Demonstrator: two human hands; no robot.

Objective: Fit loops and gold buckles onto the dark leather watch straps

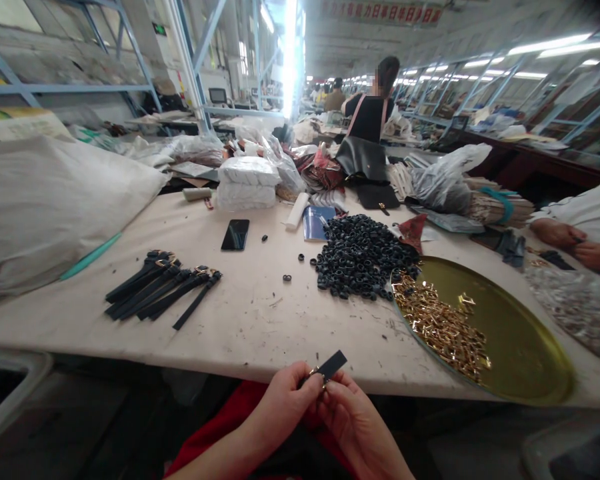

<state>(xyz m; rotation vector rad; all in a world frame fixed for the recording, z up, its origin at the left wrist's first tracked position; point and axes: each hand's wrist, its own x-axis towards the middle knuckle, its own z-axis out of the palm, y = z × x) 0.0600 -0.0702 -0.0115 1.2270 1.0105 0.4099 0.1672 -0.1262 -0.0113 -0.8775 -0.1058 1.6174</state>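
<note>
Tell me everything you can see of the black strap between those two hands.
The black strap is a flat, narrow, leather-like strip with a squared-off free end. Gold-coloured metal glints at its lower part, partly hidden. It sits in the grip of the left hand and right hand, slanting up to the right, by the front edge of the table; whether they touch is unclear.

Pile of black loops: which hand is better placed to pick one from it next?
Probably the right hand: it is nearer the pile. Both hands are at the black strap, so the right would have to let go first, leaving the left hand to hold it.
</note>
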